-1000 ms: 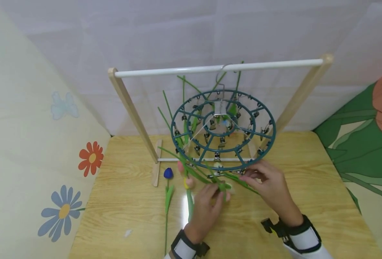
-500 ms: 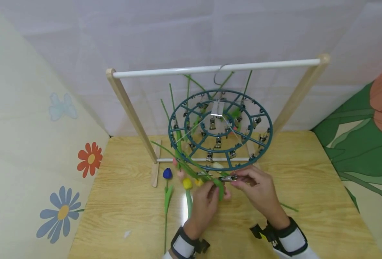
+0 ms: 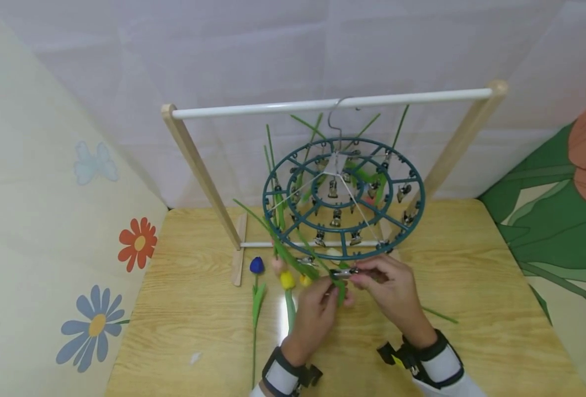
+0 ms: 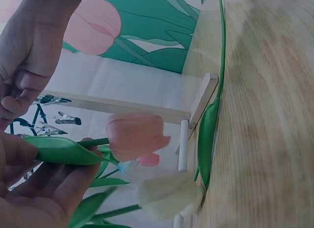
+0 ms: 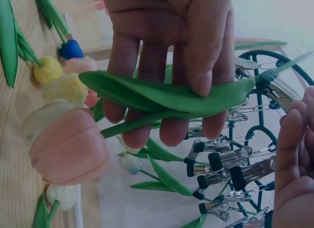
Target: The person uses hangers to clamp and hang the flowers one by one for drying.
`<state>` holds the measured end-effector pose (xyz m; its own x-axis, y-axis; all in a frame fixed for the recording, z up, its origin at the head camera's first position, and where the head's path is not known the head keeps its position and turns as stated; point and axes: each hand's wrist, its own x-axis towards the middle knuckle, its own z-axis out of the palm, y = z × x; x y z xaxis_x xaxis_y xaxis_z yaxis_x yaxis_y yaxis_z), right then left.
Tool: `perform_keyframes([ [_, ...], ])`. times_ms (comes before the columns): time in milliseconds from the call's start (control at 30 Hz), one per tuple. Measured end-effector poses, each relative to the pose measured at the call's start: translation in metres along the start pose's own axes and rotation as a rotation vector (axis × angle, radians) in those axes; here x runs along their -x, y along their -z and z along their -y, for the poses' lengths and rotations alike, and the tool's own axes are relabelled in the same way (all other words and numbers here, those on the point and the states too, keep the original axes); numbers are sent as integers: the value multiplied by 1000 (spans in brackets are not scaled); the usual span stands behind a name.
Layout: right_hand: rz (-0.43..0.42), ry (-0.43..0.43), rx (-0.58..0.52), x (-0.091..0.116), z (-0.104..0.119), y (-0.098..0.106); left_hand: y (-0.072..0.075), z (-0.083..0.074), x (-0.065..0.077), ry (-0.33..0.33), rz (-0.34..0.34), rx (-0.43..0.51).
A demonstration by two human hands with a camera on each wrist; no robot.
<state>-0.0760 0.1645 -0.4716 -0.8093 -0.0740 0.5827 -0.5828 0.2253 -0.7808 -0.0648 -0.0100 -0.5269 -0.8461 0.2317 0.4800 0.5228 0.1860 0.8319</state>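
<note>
My left hand (image 3: 315,309) holds an artificial pink tulip (image 5: 71,147) by its leaf and stem, thumb pressed on the green leaf (image 5: 167,93). Between thumb and fingers, my right hand (image 3: 394,286) pinches a metal clip (image 3: 345,272) at the near side of the round green hanger (image 3: 343,242). In the right wrist view the clip's dark tip lies at the tulip's stem, just past the leaf; whether it grips the stem I cannot tell. Several tulips hang from other clips, their stems pointing up and outward.
The hanger hooks onto a white rail (image 3: 253,111) of a wooden stand (image 3: 201,171). On the table (image 3: 188,309) lie a blue tulip (image 3: 256,265) and a yellow tulip (image 3: 287,280). Another stem (image 3: 439,315) lies right of my hands. A white scrap (image 3: 195,358) is at front left.
My right hand has moved left and slightly down, bringing the clip to the stem in my left hand. The hanger has turned and swayed, shifting the hanging tulips. My left hand moved slightly left.
</note>
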Motion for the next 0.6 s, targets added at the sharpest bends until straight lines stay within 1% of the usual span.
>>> perform_keyframes([
  [133,-5,-11,-4,0,0,-1,0,-1,-2,4,11,-23],
  [233,-6,-21,-2,-1,1,-1,1,-1,-3,27,32,-15],
  [400,-4,-29,11,-1,0,-1,2,-2,-3,53,50,-47],
  [500,6,-29,4,-1,-1,-2,4,-2,-2,31,36,-98],
  [600,16,-20,14,0,-3,-3,10,1,1,-9,6,-186],
])
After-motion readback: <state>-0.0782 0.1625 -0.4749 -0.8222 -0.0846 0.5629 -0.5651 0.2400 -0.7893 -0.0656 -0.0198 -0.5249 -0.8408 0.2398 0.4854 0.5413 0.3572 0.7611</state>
